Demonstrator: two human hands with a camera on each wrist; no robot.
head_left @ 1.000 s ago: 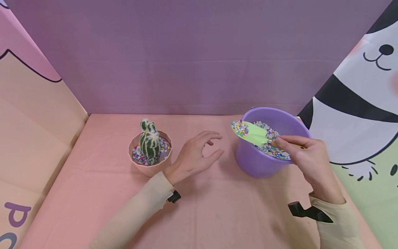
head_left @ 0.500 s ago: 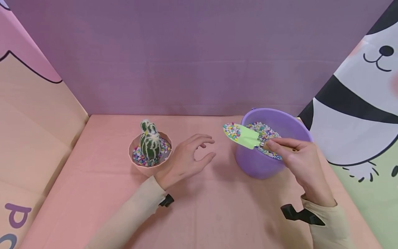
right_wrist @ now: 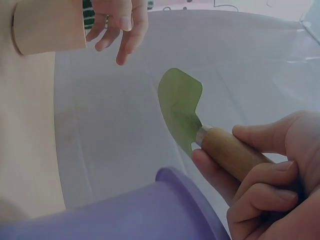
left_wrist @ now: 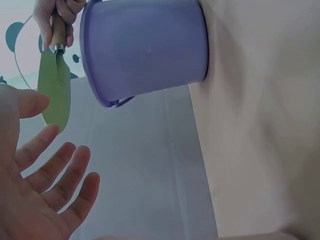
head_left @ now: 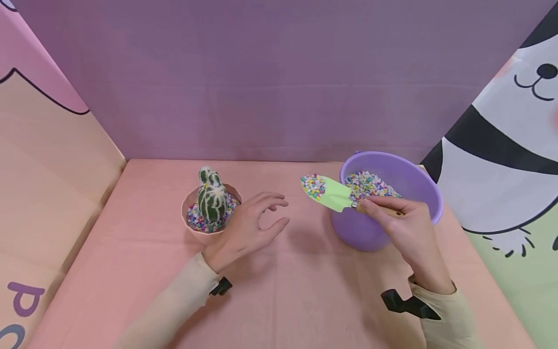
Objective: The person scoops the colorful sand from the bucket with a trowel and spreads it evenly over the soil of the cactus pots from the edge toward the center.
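My right hand [head_left: 407, 228] grips the wooden handle of a small green trowel [head_left: 334, 194], its fingers curled round it in the right wrist view. Colourful pebbles [head_left: 313, 186] lie on the trowel's tip, which points left, just off the bucket's left rim. Under the handle stands a purple bucket [head_left: 359, 230] with many more such pebbles inside. My left hand [head_left: 241, 230] holds nothing; its fingers are loosely bent and spread, beside a pink pot [head_left: 202, 237]. A green cactus [head_left: 212, 201] with white fuzz rises from the pot among pebbles. The hand hides part of the pot's right side.
Pink cloth covers the table [head_left: 305, 300]. A purple backdrop [head_left: 279, 82] stands behind it, with a printed panda panel [head_left: 501, 165] on the right and a beige and pink panel [head_left: 48, 169] on the left.
My right hand has carried the loaded trowel left, from over the bucket to past its left rim. The left hand has drawn back left towards the cactus pot.
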